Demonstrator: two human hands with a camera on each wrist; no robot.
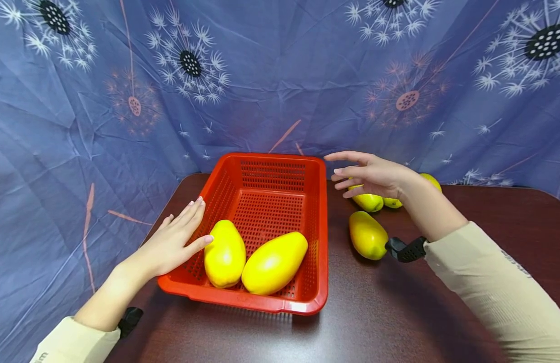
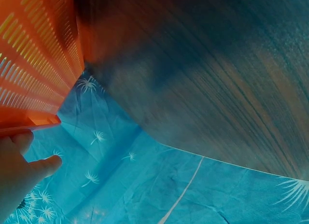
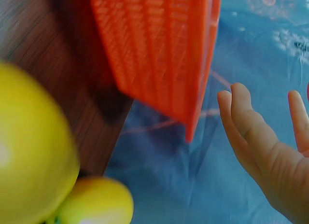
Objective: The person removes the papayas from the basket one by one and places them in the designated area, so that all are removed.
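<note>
A red plastic basket (image 1: 323, 242) with slotted walls stands on the table, and two yellow papaya-shaped fruits, one upright (image 1: 224, 254) and one slanting (image 1: 274, 263), lie in its near half. My left hand (image 1: 173, 242) lies along the basket's left rim with straight fingers, its thumb tip overlapping the left fruit in the head view. To the right of the basket, my right hand (image 1: 373, 174) hovers with relaxed, spread fingers and nothing in them. Below it on the table lies another yellow fruit (image 1: 368, 235). Greener yellow fruits (image 1: 370, 202) sit behind, partly hidden by the hand and forearm.
The dark brown table (image 1: 375, 312) runs right up to a blue curtain (image 1: 280, 75) with a dandelion print. Black wrist mounts (image 1: 406, 249) sit at both sleeves, the right one close beside the loose fruit in the head view.
</note>
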